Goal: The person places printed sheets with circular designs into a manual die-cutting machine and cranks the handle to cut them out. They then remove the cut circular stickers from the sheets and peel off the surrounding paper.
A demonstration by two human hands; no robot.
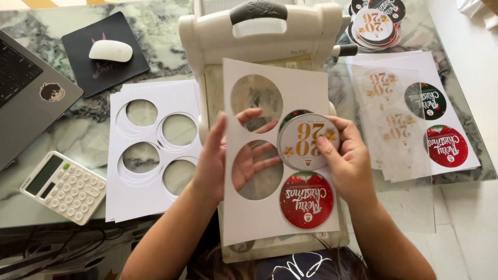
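white card sheet (pixel 270 207), round holes, printed discs

The white sheet (pixel 311 88) I hold is stiff, matt paper card with smooth round holes. The round disc (pixel 307 142) under my right hand (pixel 348 161) is paper too, with a light shine. The red disc (pixel 306 200) looks glossy. The machine (pixel 259 36) is smooth cream plastic with a dark grey handle. My desk (pixel 78 129) is shiny marble-look stone under glass. The laptop (pixel 26 98) is matt grey metal. The calculator (pixel 63 187) is white plastic.
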